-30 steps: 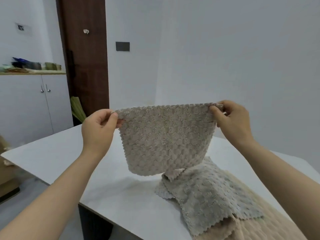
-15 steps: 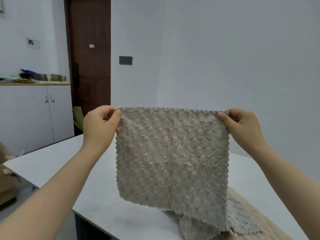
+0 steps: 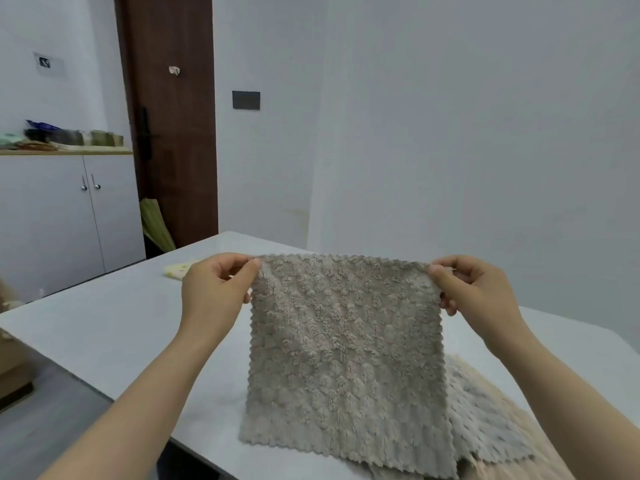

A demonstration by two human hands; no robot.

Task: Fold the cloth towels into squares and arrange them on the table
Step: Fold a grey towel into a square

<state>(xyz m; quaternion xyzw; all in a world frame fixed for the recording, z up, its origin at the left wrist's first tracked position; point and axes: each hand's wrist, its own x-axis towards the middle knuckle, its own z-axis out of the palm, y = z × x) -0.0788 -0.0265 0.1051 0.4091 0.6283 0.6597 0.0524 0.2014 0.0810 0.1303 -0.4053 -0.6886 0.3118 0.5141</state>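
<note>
The left hand (image 3: 214,292) and the right hand (image 3: 474,292) each pinch a top corner of a grey-beige towel (image 3: 346,358), fingers (image 3: 239,259) clamped on the scalloped edge, so it hangs spread out above the white tabletop (image 3: 104,323). Its lower edge seems to rest on the surface (the right part overlaps a pile of towels (image 3: 491,420) lying beside it). A small yellowish cloth (image 3: 178,269) lies further back, just behind the left hand.

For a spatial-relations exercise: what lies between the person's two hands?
Head view: the beige towel, its top edge stretched from left hand to right hand, each pinching a corner.
</note>
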